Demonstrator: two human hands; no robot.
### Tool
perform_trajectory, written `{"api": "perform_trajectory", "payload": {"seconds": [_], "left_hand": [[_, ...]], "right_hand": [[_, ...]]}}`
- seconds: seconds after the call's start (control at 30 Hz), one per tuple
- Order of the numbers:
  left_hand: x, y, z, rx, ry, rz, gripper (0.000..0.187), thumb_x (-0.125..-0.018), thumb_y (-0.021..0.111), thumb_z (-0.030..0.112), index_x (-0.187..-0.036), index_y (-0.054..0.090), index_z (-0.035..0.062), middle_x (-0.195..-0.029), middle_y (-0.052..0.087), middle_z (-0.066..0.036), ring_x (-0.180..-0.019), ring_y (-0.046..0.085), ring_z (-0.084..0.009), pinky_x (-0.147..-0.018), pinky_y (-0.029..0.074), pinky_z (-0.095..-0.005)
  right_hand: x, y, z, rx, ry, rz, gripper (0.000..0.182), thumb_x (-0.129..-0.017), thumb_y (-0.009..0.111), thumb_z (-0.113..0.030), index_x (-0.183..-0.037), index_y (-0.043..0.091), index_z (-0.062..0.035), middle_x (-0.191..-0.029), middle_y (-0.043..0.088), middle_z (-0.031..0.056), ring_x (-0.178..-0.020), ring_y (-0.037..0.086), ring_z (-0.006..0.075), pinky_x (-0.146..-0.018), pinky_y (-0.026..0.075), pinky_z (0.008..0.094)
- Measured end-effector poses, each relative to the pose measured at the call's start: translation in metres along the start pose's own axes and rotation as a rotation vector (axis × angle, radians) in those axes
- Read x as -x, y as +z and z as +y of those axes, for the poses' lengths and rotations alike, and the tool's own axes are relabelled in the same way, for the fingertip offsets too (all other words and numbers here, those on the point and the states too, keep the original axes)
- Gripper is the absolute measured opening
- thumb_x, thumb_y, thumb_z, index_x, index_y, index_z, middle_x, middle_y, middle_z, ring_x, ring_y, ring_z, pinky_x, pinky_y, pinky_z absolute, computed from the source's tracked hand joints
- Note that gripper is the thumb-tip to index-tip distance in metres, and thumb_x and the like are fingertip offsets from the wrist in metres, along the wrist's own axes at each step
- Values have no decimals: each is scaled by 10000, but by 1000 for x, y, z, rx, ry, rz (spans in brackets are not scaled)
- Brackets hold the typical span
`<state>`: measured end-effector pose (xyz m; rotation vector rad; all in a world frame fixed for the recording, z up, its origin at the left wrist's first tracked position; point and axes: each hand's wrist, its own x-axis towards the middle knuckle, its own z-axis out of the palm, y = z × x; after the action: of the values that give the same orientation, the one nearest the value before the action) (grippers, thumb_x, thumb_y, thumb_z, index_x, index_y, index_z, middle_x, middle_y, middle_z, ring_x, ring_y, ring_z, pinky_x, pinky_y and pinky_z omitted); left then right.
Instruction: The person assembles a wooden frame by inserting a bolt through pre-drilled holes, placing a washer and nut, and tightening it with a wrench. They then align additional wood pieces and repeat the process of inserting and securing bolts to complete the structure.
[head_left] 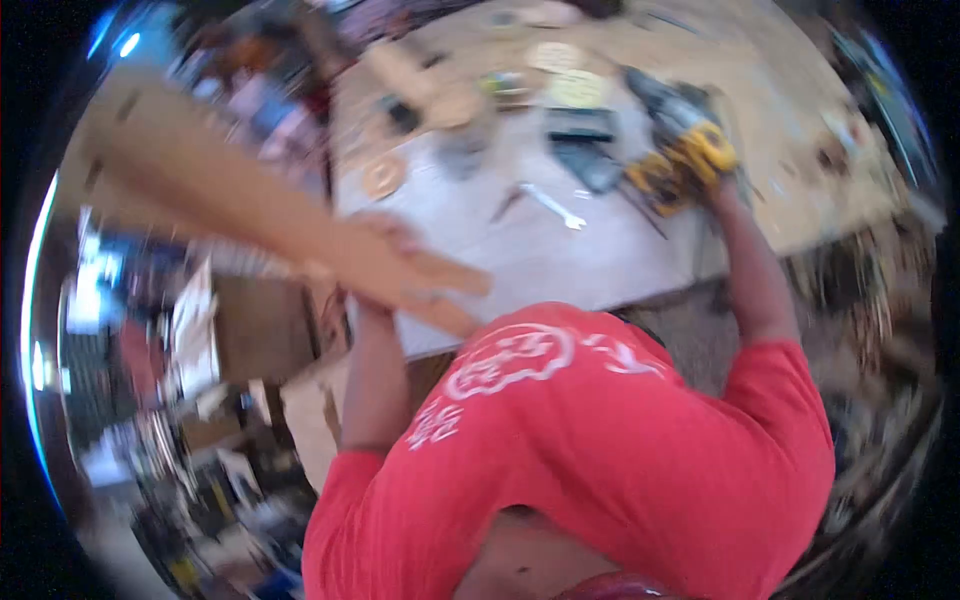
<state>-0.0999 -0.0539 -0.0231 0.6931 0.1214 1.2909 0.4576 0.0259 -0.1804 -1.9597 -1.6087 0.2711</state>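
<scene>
My left hand point(388, 236) is wrapped round a long wooden piece point(250, 205) with a forked near end. The piece slants from in front of my chest up to the far left, held off the table. Over on the right, my right hand point(722, 192) is at a yellow-and-grey power tool point(690, 145) lying on the table. Its fingers are mostly hidden behind the tool and smeared by motion. Between my hands, a metal wrench point(553, 207) lies on a pale sheet point(470, 240).
A wooden piece point(425, 88), a round wooden ring point(383, 177), pale yellow discs point(577, 88) and a dark box-like thing point(582, 125) lie on the wooden table point(790, 60). To the left stands a brown box point(262, 325) amid blurred clutter.
</scene>
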Motion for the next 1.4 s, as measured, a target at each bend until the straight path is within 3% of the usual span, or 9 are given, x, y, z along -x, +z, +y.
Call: {"api": "perform_trajectory", "payload": {"seconds": [0.2,0.3,0.37,0.4,0.47,0.6,0.67,0.87,1.4], "left_hand": [[-11,7,0,-535,102,-255,802,-792,531,661,-1220,466,-14,-1092,581,-147,-1032,560,-239,-888,444,-349],[-5,21,-7,-701,346,155,867,-767,521,702,-1231,437,-26,-1085,548,-147,-945,564,-224,-843,458,-352],[6,21,2,-824,483,227,770,-813,509,650,-1199,449,-14,-1062,549,-117,-930,556,-193,-836,449,-329],[13,24,6,-957,592,286,675,-860,498,599,-1166,460,-2,-1040,550,-88,-915,548,-162,-829,440,-307],[32,31,6,-930,716,374,472,-885,578,440,-1050,503,4,-925,545,-69,-835,540,-150,-760,443,-289],[60,50,12,-1271,876,193,252,-786,718,206,-873,569,23,-787,578,-100,-714,574,-204,-646,455,-305],[66,70,13,-1404,928,-80,262,-743,754,188,-868,591,24,-778,620,-101,-679,613,-245,-599,488,-324],[88,90,9,-1203,793,-134,280,-693,784,137,-896,627,27,-863,669,-136,-790,672,-270,-654,543,-329],[106,64,15,-530,116,220,187,-826,655,28,-1007,668,-15,-909,686,-90,-835,630,-116,-721,516,-232]], "right_hand": [[-27,1,18,99,-203,20,399,-813,613,-171,-1199,558,-83,-1122,614,167,-1053,579,329,-918,439,395],[-3,-22,44,79,-379,160,440,-812,627,-150,-1239,536,-98,-1159,603,154,-1084,566,323,-934,431,388],[19,-50,54,-369,345,152,206,-866,605,-111,-1036,571,-1,-901,639,91,-789,624,189,-644,501,292],[36,-61,46,-824,296,399,100,-894,575,-104,-908,567,-4,-787,601,68,-660,572,111,-545,449,226],[72,-105,-49,-804,296,763,96,-903,570,-107,-853,563,-25,-749,571,38,-632,533,106,-551,430,221],[122,-158,-220,-699,-116,696,62,-874,590,-64,-876,549,-18,-770,611,92,-657,562,153,-580,461,259],[151,-148,-307,-836,-672,276,51,-834,597,-21,-808,555,-32,-778,618,107,-680,580,196,-600,468,276],[214,-93,-446,-528,-976,-221,217,-667,733,32,-810,585,-38,-794,618,124,-695,615,232,-596,492,292],[234,-53,-469,-153,-969,-164,220,-657,766,-15,-848,658,-31,-835,612,122,-731,611,238,-609,499,321]]}}
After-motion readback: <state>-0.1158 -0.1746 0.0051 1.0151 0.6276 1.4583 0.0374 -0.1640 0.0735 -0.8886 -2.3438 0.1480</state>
